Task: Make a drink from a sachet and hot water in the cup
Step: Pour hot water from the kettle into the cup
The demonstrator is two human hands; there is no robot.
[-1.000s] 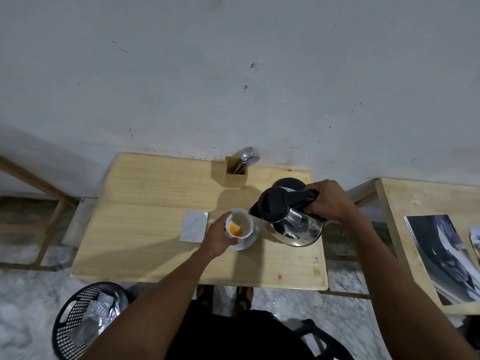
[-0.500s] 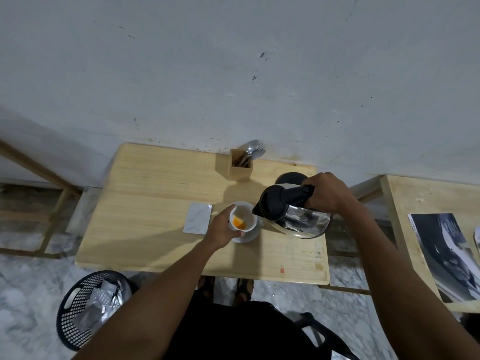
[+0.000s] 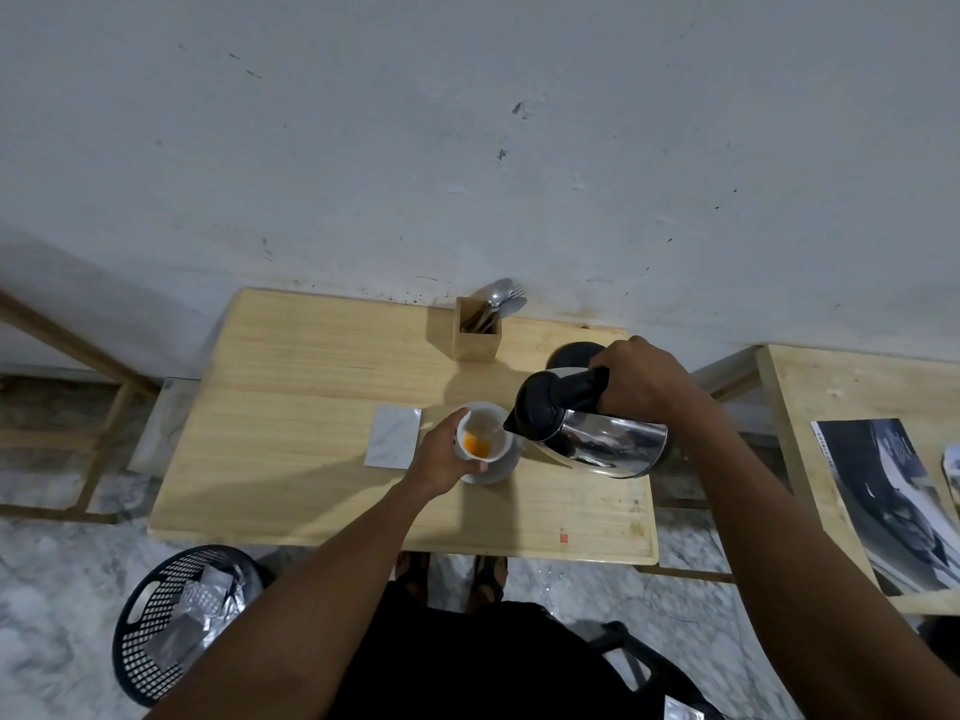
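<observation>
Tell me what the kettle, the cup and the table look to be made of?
The kettle has a shiny metal body, likely stainless steel, since it mirrors the room; its lid and handle look like matte black plastic. The cup seems glazed white ceramic, smooth and slightly glossy, though plastic can't be ruled out. The table is pale wood with visible grain and board seams, apparently unpainted.

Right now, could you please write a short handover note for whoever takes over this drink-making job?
Left hand: gripping the white cup, which sits over its saucer on the table.
Right hand: gripping the kettle handle, kettle tipped, spout at the cup rim.
Done: orange powder is in the cup; foil wrappers lie in the floor basket.
Left: finish pouring, return the kettle to its base, stir with a spoon from the holder.
</observation>
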